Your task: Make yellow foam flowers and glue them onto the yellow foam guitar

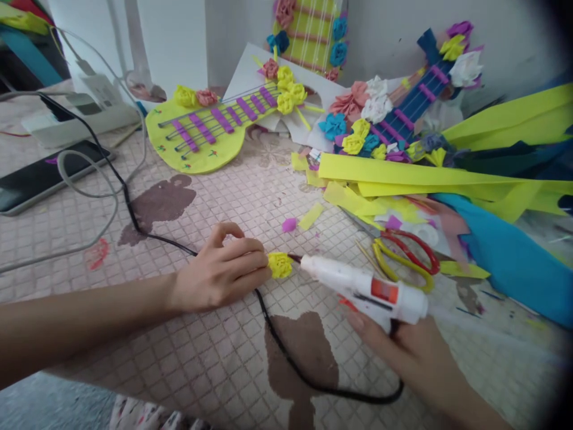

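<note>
My left hand (219, 270) pinches a small yellow foam flower (280, 264) just above the checked tablecloth (215, 352). My right hand (405, 346) grips a white hot glue gun (367, 291) with a red label. Its nozzle touches the right side of the flower. The gun's black cord (286, 352) loops under my left hand and runs off to the back left.
Red and yellow scissors (405, 254) lie right of the gun. Yellow and blue foam strips (447, 179) pile at the right. Foam guitars with flowers (210, 125) sit at the back. A phone (42, 176), white cables and a power strip (76, 119) lie at the left.
</note>
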Demonstrator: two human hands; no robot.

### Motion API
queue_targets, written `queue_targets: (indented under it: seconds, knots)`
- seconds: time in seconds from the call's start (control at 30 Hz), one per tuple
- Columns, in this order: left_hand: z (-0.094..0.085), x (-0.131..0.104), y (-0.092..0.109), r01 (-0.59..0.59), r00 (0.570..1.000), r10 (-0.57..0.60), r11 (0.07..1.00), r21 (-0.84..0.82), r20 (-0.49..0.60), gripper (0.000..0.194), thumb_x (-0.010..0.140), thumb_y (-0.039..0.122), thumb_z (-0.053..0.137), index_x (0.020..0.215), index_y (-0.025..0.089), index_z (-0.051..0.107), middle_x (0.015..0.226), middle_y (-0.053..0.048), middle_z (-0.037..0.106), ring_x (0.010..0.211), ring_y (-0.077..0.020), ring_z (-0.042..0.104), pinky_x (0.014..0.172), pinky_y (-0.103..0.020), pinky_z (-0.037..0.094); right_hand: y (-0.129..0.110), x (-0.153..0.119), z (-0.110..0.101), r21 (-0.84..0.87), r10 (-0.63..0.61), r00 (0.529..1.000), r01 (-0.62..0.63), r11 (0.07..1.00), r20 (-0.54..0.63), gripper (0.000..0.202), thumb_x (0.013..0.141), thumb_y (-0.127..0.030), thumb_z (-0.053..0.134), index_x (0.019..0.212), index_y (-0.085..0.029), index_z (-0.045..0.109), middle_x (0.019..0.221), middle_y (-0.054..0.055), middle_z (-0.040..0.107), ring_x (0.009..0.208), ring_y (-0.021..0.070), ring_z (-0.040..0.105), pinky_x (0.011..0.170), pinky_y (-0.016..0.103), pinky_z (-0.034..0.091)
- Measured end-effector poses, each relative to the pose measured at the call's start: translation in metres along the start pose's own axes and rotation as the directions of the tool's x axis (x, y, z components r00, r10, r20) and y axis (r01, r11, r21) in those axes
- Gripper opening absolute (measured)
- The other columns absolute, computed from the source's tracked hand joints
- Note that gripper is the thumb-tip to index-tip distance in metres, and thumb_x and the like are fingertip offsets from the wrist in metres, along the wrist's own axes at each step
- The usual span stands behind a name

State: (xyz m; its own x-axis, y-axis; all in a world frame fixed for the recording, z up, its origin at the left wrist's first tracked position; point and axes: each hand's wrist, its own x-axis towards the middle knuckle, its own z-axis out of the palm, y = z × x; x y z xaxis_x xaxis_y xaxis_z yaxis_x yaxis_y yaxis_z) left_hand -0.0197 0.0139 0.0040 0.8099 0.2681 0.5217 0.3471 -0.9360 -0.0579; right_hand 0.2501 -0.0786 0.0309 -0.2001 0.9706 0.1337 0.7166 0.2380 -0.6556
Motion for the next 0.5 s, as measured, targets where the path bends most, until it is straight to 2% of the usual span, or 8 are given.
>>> queue_targets:
  seconds: [0.1,0.2,0.33,0.5]
  knots:
    - [0.001,0.0,-0.002,-0.019,1.0,0.019,1.0,0.004,-0.023,0.016,0.091,0.01,0.046,0.092,0.018,0.059,0.086,0.0,0.069,0.089,-0.0152,0.06,0.081,-0.038,0.035,-0.001,-0.006,0.003,0.01,0.026,0.989,-0.028,1.0,0.148,0.011,0.084,-0.031,0.054,0.075,-0.025,0.052,0.06,-0.003,0.059,0.054,0.0152,0.058,0.045,0.024,0.047]
    - [0.002,-0.001,-0.003,-0.019,0.999,0.019,1.0,-0.003,-0.032,0.016,0.092,0.01,0.044,0.093,0.019,0.058,0.086,0.0,0.069,0.09,-0.0147,0.06,0.082,-0.037,0.035,-0.005,-0.005,0.002,0.003,0.021,0.978,-0.022,1.0,0.208,0.014,0.085,-0.031,0.052,0.073,-0.024,0.049,0.065,-0.002,0.059,0.063,0.016,0.061,0.048,0.024,0.047]
    - [0.002,-0.002,-0.003,0.0,1.0,0.0,0.999,-0.034,-0.014,0.016,0.093,0.011,0.044,0.094,0.019,0.058,0.088,0.0,0.068,0.091,-0.0145,0.059,0.084,-0.037,0.034,-0.009,0.0,0.001,0.012,0.027,0.972,-0.03,0.999,0.235,0.015,0.086,-0.029,0.05,0.072,-0.024,0.048,0.061,-0.003,0.057,0.061,0.0152,0.061,0.047,0.023,0.047]
    - [0.0,0.001,-0.003,0.044,0.999,-0.042,0.995,-0.093,0.028,0.015,0.091,0.011,0.046,0.093,0.019,0.058,0.088,0.0,0.068,0.091,-0.0148,0.058,0.083,-0.037,0.033,-0.011,0.001,0.003,-0.042,0.008,0.987,-0.001,0.999,0.158,0.015,0.085,-0.032,0.051,0.072,-0.024,0.052,0.066,0.0,0.061,0.065,0.0166,0.063,0.048,0.024,0.049]
